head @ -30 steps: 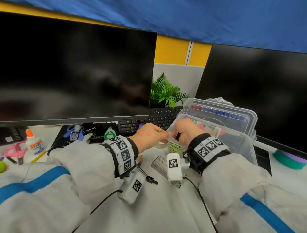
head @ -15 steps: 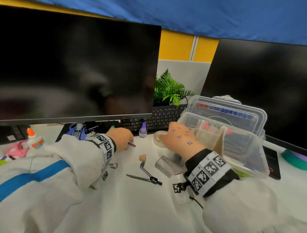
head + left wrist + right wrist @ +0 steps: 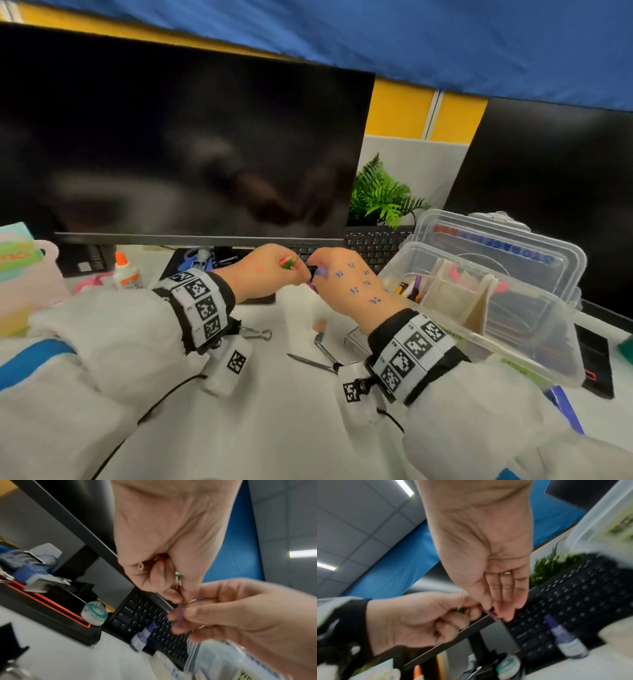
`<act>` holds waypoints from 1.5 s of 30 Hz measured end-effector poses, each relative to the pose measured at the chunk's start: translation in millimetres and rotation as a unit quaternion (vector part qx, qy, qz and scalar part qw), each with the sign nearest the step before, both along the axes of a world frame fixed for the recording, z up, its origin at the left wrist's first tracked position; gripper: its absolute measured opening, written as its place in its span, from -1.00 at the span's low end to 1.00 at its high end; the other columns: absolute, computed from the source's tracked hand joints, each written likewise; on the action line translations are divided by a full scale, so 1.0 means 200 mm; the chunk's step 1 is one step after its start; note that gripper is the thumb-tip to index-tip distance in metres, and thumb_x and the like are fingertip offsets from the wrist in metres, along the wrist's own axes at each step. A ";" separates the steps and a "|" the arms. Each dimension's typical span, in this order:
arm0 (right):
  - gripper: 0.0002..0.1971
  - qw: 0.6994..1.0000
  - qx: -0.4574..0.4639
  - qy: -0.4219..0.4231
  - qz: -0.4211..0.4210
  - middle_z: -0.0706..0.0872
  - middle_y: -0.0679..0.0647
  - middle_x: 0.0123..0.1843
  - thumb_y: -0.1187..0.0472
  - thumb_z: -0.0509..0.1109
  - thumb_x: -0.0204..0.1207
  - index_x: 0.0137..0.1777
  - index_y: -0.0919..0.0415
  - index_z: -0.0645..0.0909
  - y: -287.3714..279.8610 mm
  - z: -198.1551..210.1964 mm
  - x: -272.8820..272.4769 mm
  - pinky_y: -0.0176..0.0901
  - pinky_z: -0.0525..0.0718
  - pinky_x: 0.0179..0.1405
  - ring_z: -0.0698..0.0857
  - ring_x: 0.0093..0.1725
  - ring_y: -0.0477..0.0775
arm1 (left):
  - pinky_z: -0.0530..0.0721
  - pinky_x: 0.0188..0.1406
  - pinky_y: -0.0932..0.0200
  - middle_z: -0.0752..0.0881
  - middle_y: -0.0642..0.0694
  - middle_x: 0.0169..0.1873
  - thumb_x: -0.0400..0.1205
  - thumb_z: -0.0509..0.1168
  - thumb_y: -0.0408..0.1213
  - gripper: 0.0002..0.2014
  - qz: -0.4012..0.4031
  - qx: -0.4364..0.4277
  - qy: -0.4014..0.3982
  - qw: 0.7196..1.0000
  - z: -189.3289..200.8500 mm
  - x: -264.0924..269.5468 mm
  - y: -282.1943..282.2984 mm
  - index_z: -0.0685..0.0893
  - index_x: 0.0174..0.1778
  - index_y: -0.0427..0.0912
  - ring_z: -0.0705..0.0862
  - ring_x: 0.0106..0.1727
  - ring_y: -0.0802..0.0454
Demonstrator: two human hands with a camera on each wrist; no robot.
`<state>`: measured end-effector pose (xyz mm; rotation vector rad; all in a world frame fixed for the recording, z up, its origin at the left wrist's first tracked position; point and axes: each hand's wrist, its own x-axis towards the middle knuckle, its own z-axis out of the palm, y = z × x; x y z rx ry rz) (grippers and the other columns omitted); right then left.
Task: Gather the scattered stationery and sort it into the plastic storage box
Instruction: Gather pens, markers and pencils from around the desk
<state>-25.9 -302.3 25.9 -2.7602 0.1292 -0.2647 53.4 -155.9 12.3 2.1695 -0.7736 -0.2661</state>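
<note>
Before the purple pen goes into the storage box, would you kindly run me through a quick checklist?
1. Left hand grips its bundle of pens: ok.
2. Right hand pinches the purple pen: ok, though blurred.
3. Left hand has let go of the purple pen: cannot tell.
4. Storage box lid open: ok.
5. Pen compartment has room: cannot tell, partly hidden.
6. Ink bottle upright, away from both hands: ok.
</note>
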 end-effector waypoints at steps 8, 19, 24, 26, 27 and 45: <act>-0.89 0.854 0.520 0.014 0.029 0.78 0.25 -0.22 0.44 0.42 0.60 0.09 0.37 0.66 0.52 0.02 0.08 -0.27 0.79 -0.42 0.77 -0.44 -0.02 | 0.64 -0.23 0.06 0.68 -0.06 -0.40 0.68 0.31 0.14 -0.61 0.176 -0.192 0.111 0.959 0.03 -0.03 0.44 0.74 -0.34 -0.05 0.62 -0.30 -0.01; -0.92 0.917 0.338 0.135 0.164 0.74 0.15 -0.12 0.31 0.44 0.54 -0.15 0.20 0.74 1.17 -0.17 0.34 -0.08 0.79 -0.24 0.73 -0.19 0.05 | 0.48 -0.48 0.26 0.62 -0.09 -0.33 0.79 0.18 -0.21 -0.75 0.351 -0.004 0.055 0.935 -0.04 0.07 1.32 0.61 -0.20 -0.12 0.53 -0.43 0.04; -0.80 0.941 0.240 0.142 0.190 0.72 -0.05 -0.21 0.44 0.40 0.53 -0.15 0.20 0.82 1.32 -0.21 0.46 0.04 0.75 0.12 0.69 -0.03 0.13 | 0.57 -0.13 0.21 0.77 -0.17 -0.11 0.67 0.30 -0.20 -0.83 0.363 0.165 0.019 0.917 -0.15 0.09 1.55 0.74 -0.09 -0.19 0.68 -0.10 -0.10; -0.71 0.958 0.144 0.135 0.208 0.75 0.04 0.05 0.50 0.32 0.56 0.12 0.27 0.80 1.35 -0.23 0.49 -0.06 0.63 0.25 0.67 0.16 0.16 | 0.59 0.03 0.21 0.74 -0.07 0.03 0.64 0.39 -0.09 -0.79 0.342 0.213 0.011 0.915 -0.17 0.09 1.58 0.77 0.10 -0.09 0.67 0.06 -0.04; -0.67 0.962 0.104 0.140 0.208 0.72 0.11 0.20 0.50 0.29 0.59 0.23 0.27 0.75 1.35 -0.24 0.50 -0.08 0.59 0.30 0.65 0.26 0.17 | 0.59 0.15 0.18 0.72 -0.05 0.12 0.65 0.39 -0.01 -0.70 0.324 0.237 0.007 0.916 -0.18 0.09 1.58 0.74 0.23 -0.04 0.65 0.14 -0.03; -0.61 0.971 -0.049 0.192 0.134 0.69 0.19 0.21 0.27 0.52 0.49 0.30 0.24 0.58 1.32 -0.34 0.63 0.01 0.75 0.21 0.72 0.17 0.19 | 0.73 0.09 0.07 0.77 -0.02 -0.16 0.31 0.50 0.18 -0.63 0.280 0.339 0.144 0.887 -0.12 0.23 1.55 0.72 -0.18 -0.03 0.73 -0.12 0.01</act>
